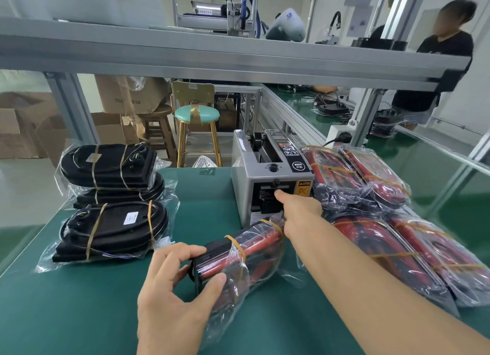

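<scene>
At the far left, two stacks of black oval parts in clear plastic bags (111, 195), strapped with tan bands, sit on the green worktop (79, 301). The loose bag film blurs the lower pieces. Behind them, beyond the worktop edge, stands a mint-seated stool with gold legs (197, 115), partly hidden by the stacks.

The left hand (172, 283) grips the near black end of the red-and-black part in a clear plastic bag (244, 259), with its fingers (183, 251) curled over the top and the thumb pressed against the side. The part lies on the worktop in the centre foreground, angled away. Creased film hides its details.

Just behind it stands the grey tape dispenser machine (265, 174). The right hand (299, 209) reaches to the dark outlet slot, its forearm crossing the bagged part's far end. The fingertips are lost against the opening, so I cannot tell whether they pinch anything.

To the right lies a pile of red parts in clear plastic bags (397, 235), partly covered by the forearm. A person in a black top (440, 63) stands far right, half hidden behind the aluminium overhead rail (212, 52).
</scene>
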Motion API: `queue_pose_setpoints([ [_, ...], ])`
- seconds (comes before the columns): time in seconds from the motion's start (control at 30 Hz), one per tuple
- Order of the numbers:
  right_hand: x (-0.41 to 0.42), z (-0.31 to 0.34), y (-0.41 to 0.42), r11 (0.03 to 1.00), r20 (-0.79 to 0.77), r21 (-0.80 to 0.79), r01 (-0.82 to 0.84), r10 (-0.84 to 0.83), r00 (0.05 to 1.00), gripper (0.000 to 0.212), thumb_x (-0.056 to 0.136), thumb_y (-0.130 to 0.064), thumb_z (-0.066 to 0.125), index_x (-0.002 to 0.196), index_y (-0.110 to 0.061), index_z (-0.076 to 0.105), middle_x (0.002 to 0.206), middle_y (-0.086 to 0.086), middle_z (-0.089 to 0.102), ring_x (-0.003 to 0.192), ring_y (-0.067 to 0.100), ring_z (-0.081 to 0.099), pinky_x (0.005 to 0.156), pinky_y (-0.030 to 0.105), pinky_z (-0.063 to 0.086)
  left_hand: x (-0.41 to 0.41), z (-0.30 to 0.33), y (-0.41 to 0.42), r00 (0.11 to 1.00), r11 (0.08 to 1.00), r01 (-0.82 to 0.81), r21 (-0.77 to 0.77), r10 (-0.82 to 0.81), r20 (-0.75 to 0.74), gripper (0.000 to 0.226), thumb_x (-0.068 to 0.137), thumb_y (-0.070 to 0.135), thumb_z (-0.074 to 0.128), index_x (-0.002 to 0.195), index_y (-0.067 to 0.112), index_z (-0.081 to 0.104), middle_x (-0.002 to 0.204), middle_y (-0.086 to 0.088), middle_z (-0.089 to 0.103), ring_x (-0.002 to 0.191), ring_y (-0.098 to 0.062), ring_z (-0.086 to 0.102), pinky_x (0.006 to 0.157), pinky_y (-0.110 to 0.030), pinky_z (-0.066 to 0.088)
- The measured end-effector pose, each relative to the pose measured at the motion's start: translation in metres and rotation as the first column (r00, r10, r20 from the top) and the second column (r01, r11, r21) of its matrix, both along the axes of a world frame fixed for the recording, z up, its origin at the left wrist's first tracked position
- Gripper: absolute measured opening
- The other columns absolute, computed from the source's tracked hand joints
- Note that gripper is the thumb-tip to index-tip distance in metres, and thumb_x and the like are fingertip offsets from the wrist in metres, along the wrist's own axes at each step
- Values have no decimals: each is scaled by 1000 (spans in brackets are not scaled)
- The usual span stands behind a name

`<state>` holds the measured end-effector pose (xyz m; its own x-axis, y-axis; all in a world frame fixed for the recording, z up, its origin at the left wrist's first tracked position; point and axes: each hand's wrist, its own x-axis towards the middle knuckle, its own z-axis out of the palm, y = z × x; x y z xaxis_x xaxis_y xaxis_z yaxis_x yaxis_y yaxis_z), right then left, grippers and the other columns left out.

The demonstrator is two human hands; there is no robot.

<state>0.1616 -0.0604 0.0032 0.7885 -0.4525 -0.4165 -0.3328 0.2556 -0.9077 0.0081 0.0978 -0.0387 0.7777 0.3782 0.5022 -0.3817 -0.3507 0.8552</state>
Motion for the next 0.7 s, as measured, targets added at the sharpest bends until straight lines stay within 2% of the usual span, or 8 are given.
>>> queue_pose_setpoints([
  [0.17, 7, -3, 3, 996, 1, 85, -40, 40, 999, 26, 80, -11, 72, 91, -11, 49, 82, 5, 53, 61, 17, 47, 54, 29, 45, -1, 1, 0, 1000, 1000, 8, -7, -8, -2, 36, 52, 43, 71, 87, 36, 65, 98, 16, 58, 94, -3, 59, 81, -7, 47],
  [0.27, 10, -2, 6, 985, -11, 165, 59, -58, 998, 43, 75, -4, 75, 111, 0, 52, 110, 15, 60, 93, 30, 62, 81, 44, 56, -2, 0, 0, 1000, 1000, 3, 15, -4, 8, 34, 52, 24, 78, 83, 31, 66, 97, 16, 58, 94, -1, 58, 81, -6, 46],
  [0.33, 8, -1, 3, 984, -16, 171, -51, 55, 998, 46, 81, -10, 70, 122, -1, 52, 114, 15, 62, 96, 24, 64, 81, 38, 57, -2, 0, -1, 1000, 1000, 3, 20, -3, 9, 36, 52, 19, 76, 85, 29, 66, 96, 15, 58, 93, -1, 58, 80, -6, 46],
  [0.4, -6, 7, -4, 973, 15, 172, -157, 157, 988, 21, 85, -15, 66, 103, -6, 59, 73, 4, 62, 52, 7, 55, 46, 19, 48, -3, 1, -2, 1000, 1000, -4, 29, 4, 11, 36, 52, 19, 76, 85, 29, 65, 96, 15, 57, 93, 0, 57, 81, -6, 45],
  [0.47, -24, 22, -12, 974, 34, 54, -218, 217, 976, 13, 83, -20, 69, 77, -14, 59, 58, -5, 50, 46, 5, 36, 44, 19, 31, -4, 1, -3, 999, 997, -37, 64, 36, 8, 38, 52, 19, 82, 84, 30, 66, 96, 16, 57, 94, 2, 56, 83, -4, 41],
  [0.53, -52, 40, -15, 962, 109, -67, -263, 269, 957, 17, 77, -23, 73, 67, -19, 61, 68, -5, 57, 58, 7, 46, 53, 22, 34, -4, 0, -4, 996, 990, -88, 109, 89, -4, 45, 51, 11, 92, 84, 29, 68, 95, 16, 57, 92, 5, 55, 83, 0, 36],
  [0.6, -86, 55, -8, 916, 241, -68, -396, 400, 884, 9, 67, -25, 76, 66, -17, 71, 72, -12, 68, 60, -2, 61, 51, 17, 43, -5, 0, -6, 993, 987, -111, 117, 114, -20, 48, 50, 5, 91, 84, 30, 68, 94, 17, 56, 88, 1, 57, 80, -1, 36],
  [0.7, -125, 55, 14, 806, 311, -109, -582, 584, 750, 14, 60, -29, 77, 74, -24, 79, 111, -28, 64, 75, -25, 56, 66, 15, 34, -8, 1, -11, 992, 989, -114, 91, 118, -36, 47, 53, 6, 90, 85, 30, 67, 91, 17, 54, 80, -10, 60, 75, -6, 41],
])
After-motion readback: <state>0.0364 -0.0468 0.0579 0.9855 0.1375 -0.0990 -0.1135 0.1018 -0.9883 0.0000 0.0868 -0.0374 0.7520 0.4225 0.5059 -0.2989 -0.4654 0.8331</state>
